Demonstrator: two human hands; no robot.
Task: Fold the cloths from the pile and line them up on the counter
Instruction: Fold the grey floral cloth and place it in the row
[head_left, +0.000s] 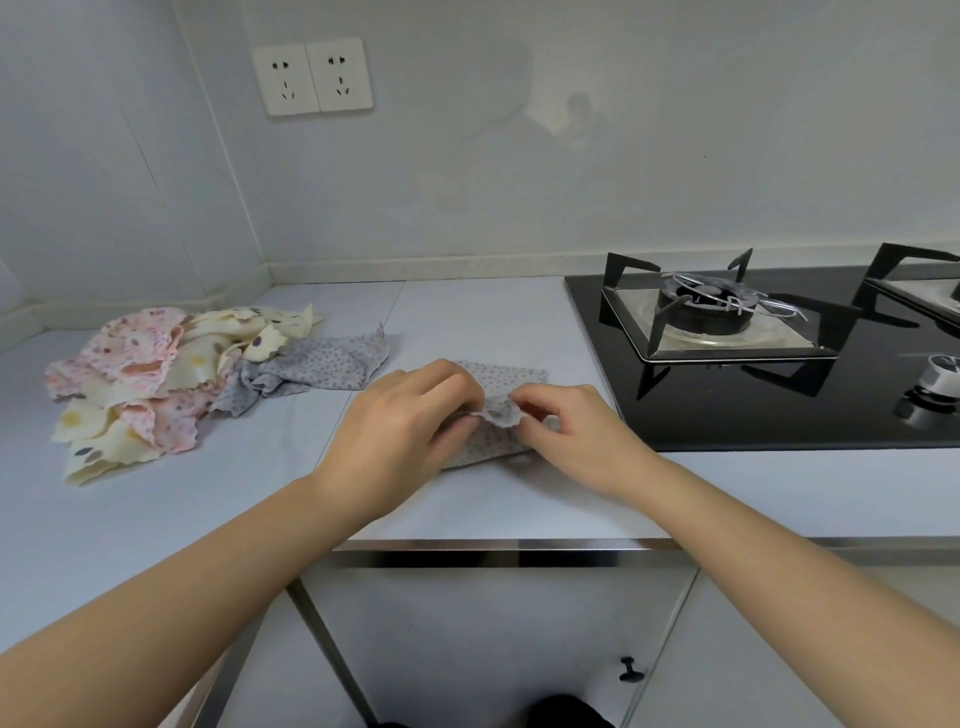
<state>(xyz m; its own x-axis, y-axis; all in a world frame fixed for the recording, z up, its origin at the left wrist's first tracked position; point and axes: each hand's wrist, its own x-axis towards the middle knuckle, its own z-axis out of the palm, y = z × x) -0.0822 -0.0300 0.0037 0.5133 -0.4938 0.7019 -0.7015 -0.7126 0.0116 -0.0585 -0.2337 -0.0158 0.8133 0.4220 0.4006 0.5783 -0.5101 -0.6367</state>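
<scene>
Dead centre on the tabletop (493, 499), the grey dotted cloth (511, 376) looks partly folded, with the left hand (400, 415) and right hand (571, 436) each keeping a pinching grip on its raised near hem. Best to carry that hem across level, corners matched, then press flat. The pile (150, 379) sits at nine o'clock, the stove (727, 322) crowds three o'clock, and there's open room toward six before the front edge.

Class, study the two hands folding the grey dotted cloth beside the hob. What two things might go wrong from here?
The left hand and right hand pinch only one raised edge of the grey cloth, so the fold may slip and land crooked. The cloth lies close to the gas hob; a row running that way might end up on it.
</scene>
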